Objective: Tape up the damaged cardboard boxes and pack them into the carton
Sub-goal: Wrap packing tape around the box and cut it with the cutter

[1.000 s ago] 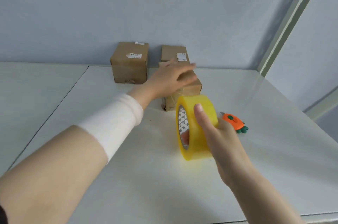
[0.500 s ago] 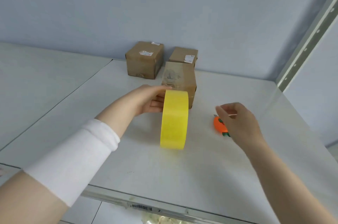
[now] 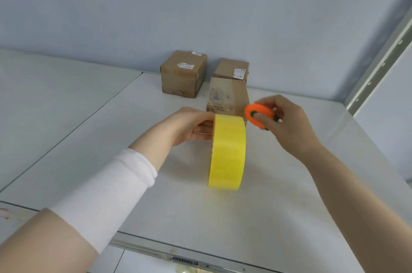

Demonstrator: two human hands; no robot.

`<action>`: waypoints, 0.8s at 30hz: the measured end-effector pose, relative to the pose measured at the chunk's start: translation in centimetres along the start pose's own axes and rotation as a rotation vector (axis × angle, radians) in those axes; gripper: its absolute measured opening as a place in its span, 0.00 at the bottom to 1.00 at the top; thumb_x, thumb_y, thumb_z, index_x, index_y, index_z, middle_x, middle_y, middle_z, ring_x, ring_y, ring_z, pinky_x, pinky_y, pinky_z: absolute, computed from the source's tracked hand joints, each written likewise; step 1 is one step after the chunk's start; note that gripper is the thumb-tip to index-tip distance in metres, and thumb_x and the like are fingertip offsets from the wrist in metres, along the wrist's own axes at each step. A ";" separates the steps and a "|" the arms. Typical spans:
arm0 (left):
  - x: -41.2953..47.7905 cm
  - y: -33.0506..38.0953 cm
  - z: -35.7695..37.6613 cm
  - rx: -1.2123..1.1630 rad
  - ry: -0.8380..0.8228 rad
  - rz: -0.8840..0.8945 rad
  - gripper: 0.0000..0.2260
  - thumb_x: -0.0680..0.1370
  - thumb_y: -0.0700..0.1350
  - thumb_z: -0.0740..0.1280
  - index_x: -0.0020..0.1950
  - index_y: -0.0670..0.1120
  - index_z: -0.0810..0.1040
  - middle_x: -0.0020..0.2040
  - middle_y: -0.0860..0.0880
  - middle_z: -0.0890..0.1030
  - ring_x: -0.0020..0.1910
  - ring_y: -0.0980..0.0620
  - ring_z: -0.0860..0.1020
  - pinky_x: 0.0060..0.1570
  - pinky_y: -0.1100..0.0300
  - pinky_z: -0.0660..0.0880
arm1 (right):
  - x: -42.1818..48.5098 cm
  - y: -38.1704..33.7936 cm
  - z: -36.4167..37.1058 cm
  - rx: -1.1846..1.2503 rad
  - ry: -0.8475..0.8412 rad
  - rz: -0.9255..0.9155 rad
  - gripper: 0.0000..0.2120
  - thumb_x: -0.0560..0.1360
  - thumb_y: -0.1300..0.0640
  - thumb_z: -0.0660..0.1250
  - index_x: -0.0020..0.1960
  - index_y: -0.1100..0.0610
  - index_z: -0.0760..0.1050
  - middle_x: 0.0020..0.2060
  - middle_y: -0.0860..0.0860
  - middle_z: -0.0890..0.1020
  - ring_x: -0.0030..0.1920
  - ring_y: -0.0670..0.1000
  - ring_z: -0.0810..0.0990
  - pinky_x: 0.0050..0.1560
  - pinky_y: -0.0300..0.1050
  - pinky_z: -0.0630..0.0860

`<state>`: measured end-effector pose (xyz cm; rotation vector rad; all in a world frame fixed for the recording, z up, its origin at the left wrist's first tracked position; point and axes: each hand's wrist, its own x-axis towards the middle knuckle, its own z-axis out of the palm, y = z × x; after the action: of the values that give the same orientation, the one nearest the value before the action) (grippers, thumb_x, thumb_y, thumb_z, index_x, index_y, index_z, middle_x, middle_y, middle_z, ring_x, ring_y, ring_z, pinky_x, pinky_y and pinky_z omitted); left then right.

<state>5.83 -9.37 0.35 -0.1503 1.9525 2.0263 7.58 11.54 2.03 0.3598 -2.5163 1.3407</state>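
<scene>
A big yellow roll of tape (image 3: 227, 152) is held upright above the white table (image 3: 245, 217) by my left hand (image 3: 189, 125), whose fingers grip it from its left side. To the right, my right hand (image 3: 289, 125) holds a small orange carrot-shaped cutter (image 3: 256, 116) lifted off the table. Three brown cardboard boxes stand behind: the nearest box (image 3: 228, 99) just past the roll, one (image 3: 184, 73) at the back left, one (image 3: 231, 68) at the back right. No carton is in view.
A blue-grey wall (image 3: 200, 5) closes the back of the table. A metal shelf upright (image 3: 379, 67) runs diagonally at the right. Another white table (image 3: 44, 105) adjoins on the left. The table's front edge (image 3: 178, 255) carries a barcode label.
My right hand let go of the tape, reached to the cutter and has lifted it. My left hand left the near box and took hold of the roll.
</scene>
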 end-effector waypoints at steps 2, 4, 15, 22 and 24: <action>0.1 -0.2 0.0 -0.011 -0.003 0.002 0.04 0.76 0.41 0.68 0.45 0.41 0.80 0.35 0.48 0.84 0.33 0.54 0.83 0.30 0.64 0.77 | 1.6 -1.5 0.6 -0.103 -0.063 -0.132 0.09 0.72 0.61 0.70 0.49 0.50 0.76 0.41 0.43 0.77 0.41 0.42 0.75 0.42 0.26 0.70; 0.2 -0.4 0.0 -0.029 0.000 -0.006 0.04 0.76 0.42 0.67 0.45 0.42 0.80 0.35 0.48 0.84 0.33 0.55 0.83 0.31 0.65 0.77 | 2.8 -2.4 1.2 -0.215 -0.127 -0.224 0.10 0.71 0.62 0.71 0.51 0.54 0.78 0.40 0.41 0.76 0.40 0.39 0.73 0.41 0.22 0.66; 0.9 -0.9 0.0 -0.032 0.053 -0.009 0.05 0.75 0.43 0.69 0.46 0.41 0.80 0.36 0.48 0.84 0.33 0.55 0.82 0.30 0.65 0.76 | 5.1 -3.3 2.6 -0.398 -0.297 -0.353 0.10 0.69 0.61 0.74 0.51 0.56 0.81 0.42 0.44 0.77 0.46 0.45 0.74 0.44 0.29 0.67; 1.2 -1.1 0.1 -0.038 0.065 0.005 0.05 0.75 0.43 0.68 0.41 0.43 0.80 0.33 0.49 0.84 0.32 0.57 0.82 0.29 0.66 0.76 | 5.4 -4.1 2.4 -0.457 -0.387 -0.368 0.11 0.70 0.61 0.73 0.52 0.57 0.81 0.48 0.50 0.81 0.49 0.47 0.75 0.50 0.36 0.70; 1.1 -1.1 0.1 -0.033 0.059 0.002 0.05 0.75 0.44 0.68 0.42 0.43 0.80 0.33 0.49 0.84 0.32 0.57 0.82 0.30 0.66 0.76 | 5.4 -4.1 2.2 -0.484 -0.399 -0.370 0.11 0.70 0.61 0.73 0.53 0.56 0.81 0.49 0.51 0.81 0.50 0.48 0.76 0.51 0.37 0.71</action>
<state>5.13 -9.10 -0.97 -0.2184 1.9552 2.0793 3.72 7.03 5.88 0.9991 -2.7827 0.5369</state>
